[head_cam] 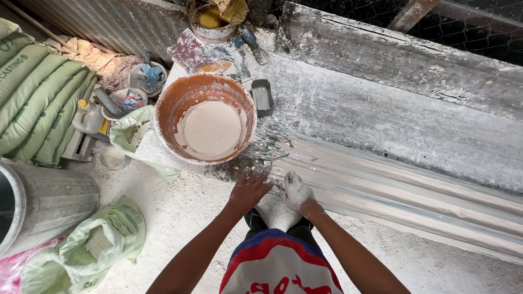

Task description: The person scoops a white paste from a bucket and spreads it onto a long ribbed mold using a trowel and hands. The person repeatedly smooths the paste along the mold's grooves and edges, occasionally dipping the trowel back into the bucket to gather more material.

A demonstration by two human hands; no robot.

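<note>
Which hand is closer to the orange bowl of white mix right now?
Left. The left hand lies just below the orange bowl, near its lower right rim. The right hand sits farther right, on the ridged white mould, apart from the bowl.

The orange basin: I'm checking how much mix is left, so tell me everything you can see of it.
The orange basin is a round, wide bowl, plastic by its look, its inner walls and rim smeared with white residue. It sits upright on the white-dusted bench, holding a smooth pale cream mix that covers the bottom, well below the rim. Neither hand touches it; the left hand is nearest.
</note>
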